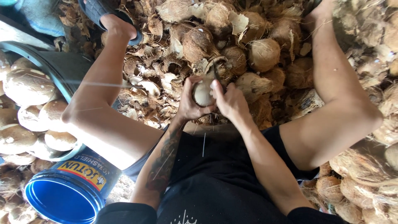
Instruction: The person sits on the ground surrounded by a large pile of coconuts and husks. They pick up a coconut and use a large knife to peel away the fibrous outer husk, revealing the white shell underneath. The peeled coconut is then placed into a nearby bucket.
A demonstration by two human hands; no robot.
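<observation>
Coconut, pale, rounded, partly stripped of husk [203, 93]: clasped between both hands in front of the seated person's lap, held up off the floor so a blade can work round it.

Left hand [188, 101]: wrapped closed round the coconut's left side, thumb over the top, steadying it against the cut.

Right hand [229, 101]: closed against the coconut's right side, gripping a thin dark curved blade [216, 74] that rises just above the fingers; handle hidden in the fist.

Heap of brown fibrous husked coconuts and torn husk pieces [232, 45]: just beyond both hands, between the person's spread knees, near enough to take from without rising.

Dark round tub of smooth tan peeled coconuts [29, 108]: well to the left of the left hand, past the knee.

Blue plastic bucket lying on its side, mouth open [62, 199]: below the tub, beside the left elbow.

Dark sandal on a foot [103, 16]: far beyond the left hand.
</observation>
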